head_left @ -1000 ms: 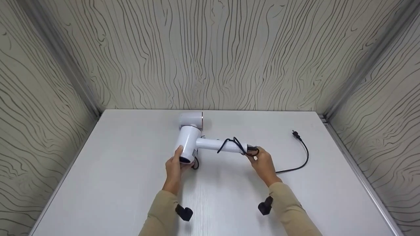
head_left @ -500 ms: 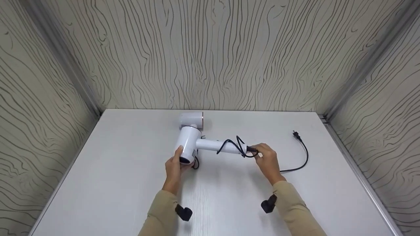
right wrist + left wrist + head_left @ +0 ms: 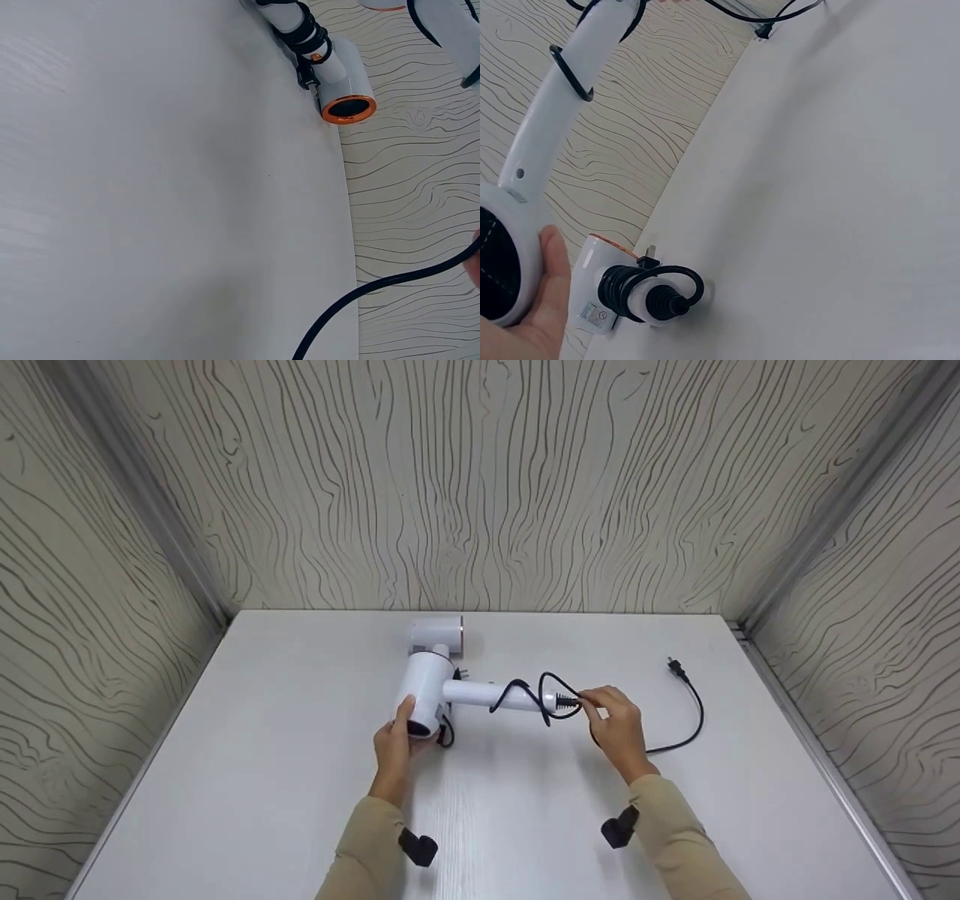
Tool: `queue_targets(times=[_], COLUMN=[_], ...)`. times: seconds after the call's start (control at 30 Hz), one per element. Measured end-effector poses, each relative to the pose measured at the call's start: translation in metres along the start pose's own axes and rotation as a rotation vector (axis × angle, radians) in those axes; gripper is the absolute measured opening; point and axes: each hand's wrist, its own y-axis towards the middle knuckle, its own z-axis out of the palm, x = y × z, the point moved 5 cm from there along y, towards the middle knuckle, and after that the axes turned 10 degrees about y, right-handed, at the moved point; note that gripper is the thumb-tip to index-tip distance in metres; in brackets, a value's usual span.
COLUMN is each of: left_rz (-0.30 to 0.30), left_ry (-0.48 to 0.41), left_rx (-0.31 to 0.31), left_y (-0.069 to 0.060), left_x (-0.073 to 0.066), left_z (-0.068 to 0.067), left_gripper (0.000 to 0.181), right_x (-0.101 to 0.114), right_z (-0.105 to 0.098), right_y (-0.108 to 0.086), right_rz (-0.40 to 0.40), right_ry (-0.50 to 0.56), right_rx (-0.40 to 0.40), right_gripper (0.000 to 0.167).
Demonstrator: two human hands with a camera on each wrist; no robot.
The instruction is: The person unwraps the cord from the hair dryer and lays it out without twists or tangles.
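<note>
White table [image 3: 285, 802] below, my left hand [image 3: 393, 746] grips the dryer [image 3: 426, 686] while my right hand [image 3: 621, 727] pinches its cord [image 3: 702, 712] — loosely looped round the handle [image 3: 472, 693], plug end [image 3: 676, 667] apparently left to wind.

My left hand [image 3: 394, 746] grips, thumb [image 3: 406, 710] pointing forward; well to its right, my right hand [image 3: 619, 727] pinches between thumb and fingertips [image 3: 591, 695]. Behind them, my left forearm [image 3: 365, 844] and right forearm [image 3: 679, 836] slant outward.
</note>
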Motion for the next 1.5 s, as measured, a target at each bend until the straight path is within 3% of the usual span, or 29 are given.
queue_targets(times=[0.37,0.7,1.1,1.5], left_rz=[-0.001,0.010,0.007,0.007], left_ry=[0.028,-0.014,0.027,0.004], left_rx=[-0.005,-0.005,-0.017,-0.042], left_y=[-0.0004,-0.0003,0.0001,-0.0003], left_x=[-0.0002,-0.0018,-0.0001,-0.0030], left_z=[-0.0004,-0.0017,-0.0043,-0.0080], left_gripper=[0.075,0.074,0.076,0.073], right_x=[-0.0020,-0.0036,-0.0037,-0.0028], right_z=[-0.0023,-0.0046,-0.0063,-0.0079], right_y=[0.0000,-0.0007,-0.0016,-0.0034], right_rz=[-0.007,-0.005,-0.046,-0.067], right_ry=[0.032,0.028,0.033,0.006], right_rx=[-0.016,-0.017,-0.036,0.005], right_gripper=[0.012,0.012,0.015,0.016])
